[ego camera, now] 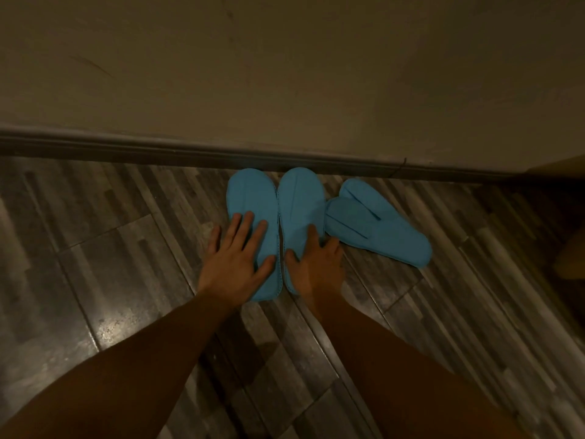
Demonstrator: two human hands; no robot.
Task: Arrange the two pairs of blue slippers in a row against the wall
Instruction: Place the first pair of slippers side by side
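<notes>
Two blue slippers lie side by side, touching, toes at the skirting (pixel 158 147) below the wall (pixel 285 74): the left slipper (pixel 250 198) and the middle slipper (pixel 300 198). The left hand (pixel 235 259) presses flat on the left slipper's heel half, fingers spread wide. The right hand (pixel 316 261) lies flat on the middle slipper's heel, fingers out, gripping nothing. At 3 o'clock from these, the second pair (pixel 380 232) lies overlapped and slanted on the floor (pixel 110 248), toes toward 11 o'clock, touching the middle slipper.

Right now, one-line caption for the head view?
Left hand and right hand flatten one slipper pair by the baseboard; second pair overlaps askew.
</notes>
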